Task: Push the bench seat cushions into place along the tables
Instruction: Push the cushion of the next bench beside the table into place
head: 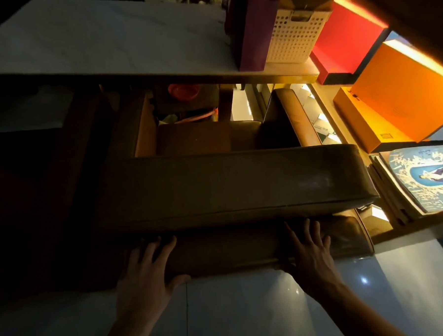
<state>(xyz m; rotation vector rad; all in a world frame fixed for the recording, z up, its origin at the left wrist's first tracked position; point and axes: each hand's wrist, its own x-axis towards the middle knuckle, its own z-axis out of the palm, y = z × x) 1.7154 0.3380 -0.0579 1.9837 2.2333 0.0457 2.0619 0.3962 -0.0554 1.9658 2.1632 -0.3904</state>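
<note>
A long brown leather seat cushion (231,185) lies crosswise in front of me, below the white table (101,45). Under its near edge sits a lower brown bench cushion (232,249). My left hand (146,269) lies flat on the lower cushion's front face, fingers spread, thumb hooked under its bottom edge. My right hand (312,250) presses flat on the same cushion further right, fingertips touching the seam under the upper cushion. Beyond them are a smaller brown cushion (206,137) and an upright back cushion (289,115), both under the table's edge.
On the table stand a purple bag (254,30) and a white perforated basket (293,35). Red (347,35) and orange (401,91) boxes and a stack of blue-covered books (421,178) fill a shelf at right. Glossy tiled floor (248,313) lies below. The left side is dark.
</note>
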